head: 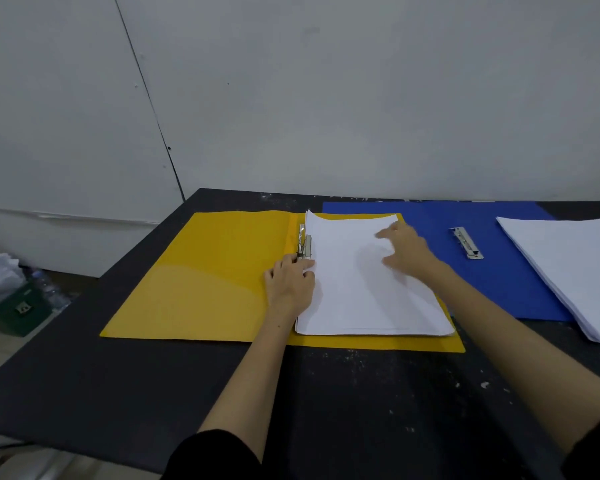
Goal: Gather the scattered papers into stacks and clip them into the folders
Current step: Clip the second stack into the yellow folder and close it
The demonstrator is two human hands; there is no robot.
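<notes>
Two bare forearms in dark sleeves reached out over the dark, paint-flecked worktop. The left hand lay at the spine of the open yellow folder, its fingers curled against the near end of the metal clip and the left edge of the paper stack; whether it gripped the clip or only pressed on it could not be told. The right hand rested on the upper right part of the same stack, fingers spread and relaxed, holding nothing. The stack sat on the right half of the yellow folder, its left edge tucked at the clip and its top corner slightly lifted.

Just beyond and to the right lay an open blue folder, partly under the yellow one, with its own metal clip bare. A second paper stack lay across the blue folder's right side, running past its near edge.

Off the worktop at the left stood a green box of crumpled paper.
</notes>
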